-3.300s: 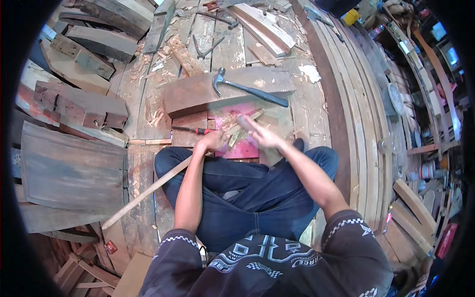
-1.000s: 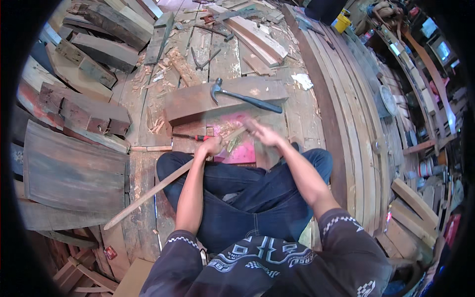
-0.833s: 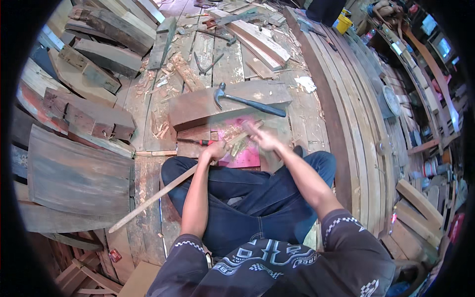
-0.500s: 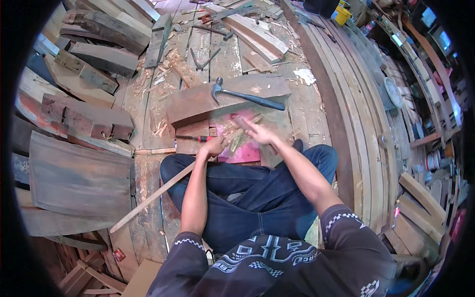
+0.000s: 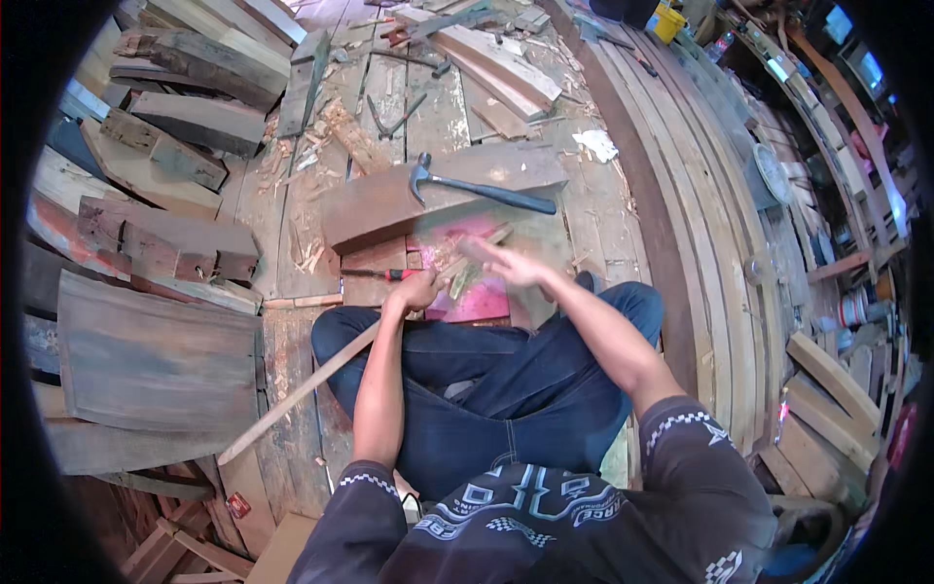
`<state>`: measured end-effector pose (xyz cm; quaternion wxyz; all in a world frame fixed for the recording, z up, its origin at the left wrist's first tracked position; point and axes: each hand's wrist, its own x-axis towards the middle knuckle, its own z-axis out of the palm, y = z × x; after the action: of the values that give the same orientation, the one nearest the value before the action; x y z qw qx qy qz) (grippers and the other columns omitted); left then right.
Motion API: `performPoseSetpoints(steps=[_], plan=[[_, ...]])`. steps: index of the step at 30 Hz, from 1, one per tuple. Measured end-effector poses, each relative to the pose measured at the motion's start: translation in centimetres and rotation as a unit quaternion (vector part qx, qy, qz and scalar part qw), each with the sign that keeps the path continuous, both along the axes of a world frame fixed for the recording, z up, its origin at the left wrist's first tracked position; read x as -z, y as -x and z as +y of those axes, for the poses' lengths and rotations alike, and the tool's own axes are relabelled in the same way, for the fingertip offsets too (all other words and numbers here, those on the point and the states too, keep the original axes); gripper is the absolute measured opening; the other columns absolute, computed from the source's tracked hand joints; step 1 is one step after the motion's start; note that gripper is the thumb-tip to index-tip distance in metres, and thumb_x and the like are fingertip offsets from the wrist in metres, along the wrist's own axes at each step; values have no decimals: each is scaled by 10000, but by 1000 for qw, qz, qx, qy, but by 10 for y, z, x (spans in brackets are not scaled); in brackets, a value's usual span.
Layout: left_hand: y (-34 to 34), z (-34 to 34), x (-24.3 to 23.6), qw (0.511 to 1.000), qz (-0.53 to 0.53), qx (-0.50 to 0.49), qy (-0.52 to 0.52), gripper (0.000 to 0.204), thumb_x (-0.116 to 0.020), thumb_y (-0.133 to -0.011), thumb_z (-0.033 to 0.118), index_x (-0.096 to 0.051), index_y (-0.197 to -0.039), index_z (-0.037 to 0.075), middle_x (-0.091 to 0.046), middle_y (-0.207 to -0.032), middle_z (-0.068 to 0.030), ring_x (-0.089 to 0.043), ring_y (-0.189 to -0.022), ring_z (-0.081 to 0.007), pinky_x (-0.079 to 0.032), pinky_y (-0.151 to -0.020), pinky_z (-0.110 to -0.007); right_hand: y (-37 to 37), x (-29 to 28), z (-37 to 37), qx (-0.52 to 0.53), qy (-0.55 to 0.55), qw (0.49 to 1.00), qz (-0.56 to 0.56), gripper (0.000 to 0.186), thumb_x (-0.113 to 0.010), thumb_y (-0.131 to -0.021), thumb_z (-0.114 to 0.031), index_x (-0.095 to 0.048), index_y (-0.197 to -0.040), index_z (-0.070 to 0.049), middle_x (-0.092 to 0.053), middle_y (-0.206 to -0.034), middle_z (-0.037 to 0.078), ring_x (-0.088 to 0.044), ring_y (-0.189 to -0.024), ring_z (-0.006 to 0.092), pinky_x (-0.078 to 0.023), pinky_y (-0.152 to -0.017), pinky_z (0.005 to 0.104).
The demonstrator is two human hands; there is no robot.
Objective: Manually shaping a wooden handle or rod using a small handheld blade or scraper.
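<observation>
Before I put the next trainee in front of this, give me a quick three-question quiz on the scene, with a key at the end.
1. Multiple choice: what does the claw hammer lie on?
A) the pink board
B) the person's jeans
C) the thick timber beam

2. True or false: the left hand grips the long wooden strip.

3. Fill the gap: the red-handled tool lies nearer the ____ hand.

Key:
1: C.
2: True.
3: Left; the right hand is farther from it.
</observation>
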<state>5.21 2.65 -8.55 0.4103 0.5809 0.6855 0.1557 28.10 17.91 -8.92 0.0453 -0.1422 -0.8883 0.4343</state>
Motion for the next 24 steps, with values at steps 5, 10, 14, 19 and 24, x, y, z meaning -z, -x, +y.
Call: performPoseSetpoints(steps=[5,10,14,19,24], plan=[[-5,9,-5,999,-23,-16,39,453,-473,-980,412,-565,-1024,-29,-524,-676,-69,-514,-584,-177,-401,-518,-351,8,-27,30,146,-20,959,-241,684,-485,-926,-185,-144,-1519,-194,-432,-1427,198,-491,-1251,356,-403,-1036,397],[-4,-2,0,998,-23,-39,46,411,-475,-983,380,-556,-1039,-19,-524,-675,-67,-487,-532,-148,-387,-466,-343,-4,-8,0,-20,-33,997,-66,690,-480,-933,-220,-119,-1521,-237,-406,-1439,211,-485,-1247,388,-382,-1064,401],[4,6,6,998,-50,-18,27,420,-477,-984,386,-545,-1069,-19,-532,-688,-71,-496,-540,-160,-397,-479,-348,-6,-14,53,81,7,986,-143,684,-460,-941,-226,-98,-1521,-249,-528,-1307,249,-538,-1177,411,-432,-1025,410],[11,-4,22,999,12,-28,29,461,-476,-983,408,-559,-1083,-34,-588,-761,-114,-574,-650,-211,-451,-571,-368,10,-7,19,-25,-24,993,-111,660,-458,-966,-275,-113,-1523,-195,-379,-1453,221,-473,-1262,376,-377,-1068,386],[-13,22,-9,998,-33,0,53,457,-470,-983,409,-577,-1107,-17,-631,-838,-155,-597,-749,-256,-466,-678,-387,-34,25,77,39,-11,997,-72,676,-474,-940,-208,-132,-1519,-140,-320,-1502,188,-412,-1325,336,-341,-1087,369]])
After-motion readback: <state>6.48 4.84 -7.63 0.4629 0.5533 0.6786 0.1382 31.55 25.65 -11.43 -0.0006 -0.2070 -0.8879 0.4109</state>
